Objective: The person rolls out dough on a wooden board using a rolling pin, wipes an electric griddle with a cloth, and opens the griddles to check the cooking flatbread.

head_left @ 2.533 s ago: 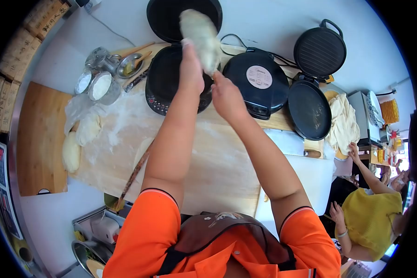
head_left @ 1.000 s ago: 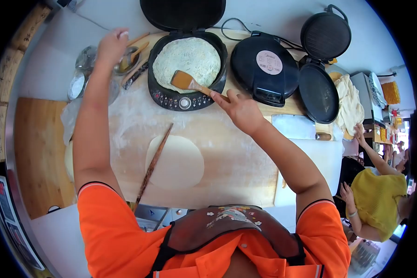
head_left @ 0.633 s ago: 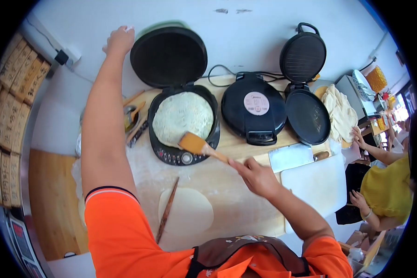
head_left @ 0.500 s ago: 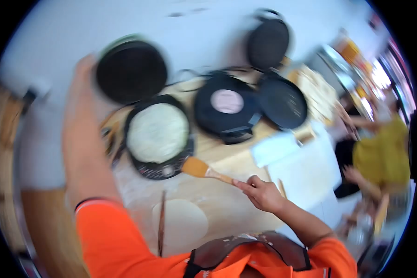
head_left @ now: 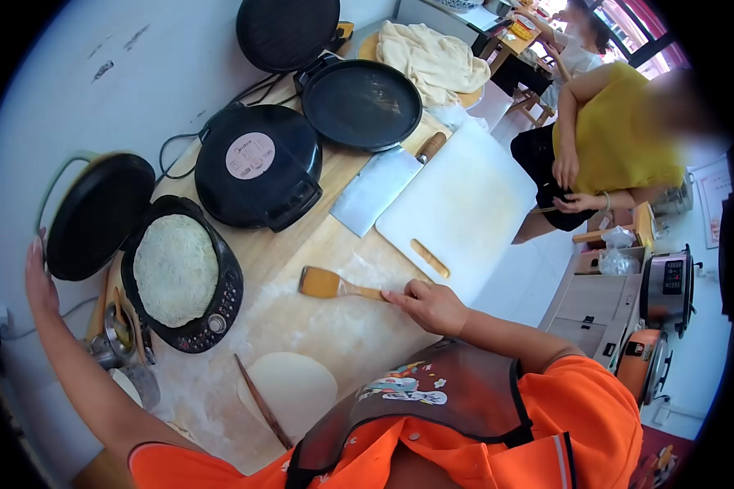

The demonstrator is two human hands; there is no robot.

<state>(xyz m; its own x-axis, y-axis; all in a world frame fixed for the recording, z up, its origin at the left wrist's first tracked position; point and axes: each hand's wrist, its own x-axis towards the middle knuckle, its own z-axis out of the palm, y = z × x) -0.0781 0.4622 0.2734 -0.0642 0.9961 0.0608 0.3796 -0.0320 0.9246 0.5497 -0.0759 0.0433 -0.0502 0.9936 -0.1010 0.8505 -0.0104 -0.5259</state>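
Observation:
At the far left, my left hand [head_left: 41, 277] rests against the outer edge of the raised griddle lid [head_left: 99, 216], its fingers stretched out. A round pale flatbread [head_left: 175, 270] with greenish flecks lies in the black electric griddle [head_left: 189, 336] below the lid. Closed around the handle of a spatula [head_left: 321, 282] with a flat orange-brown blade, my right hand [head_left: 429, 306] is over the floury worktop. Nearer to me, a thin rolled-out dough round [head_left: 295, 395] lies with a slim brown rolling pin [head_left: 261, 401] across its left side.
A shut griddle [head_left: 298, 159] and an open griddle [head_left: 363, 104] stand farther back. A cleaver [head_left: 377, 191] lies beside a white cutting board [head_left: 465, 208]. Cloth-like folds of cream material [head_left: 424, 61] lie behind. A person in a yellow top [head_left: 620, 138] stands at the right.
My view has turned right, so the griddles appear farther left. My left hand is lower along the lid's edge. The spatula is now apart from the griddle's rim, still in my right hand.

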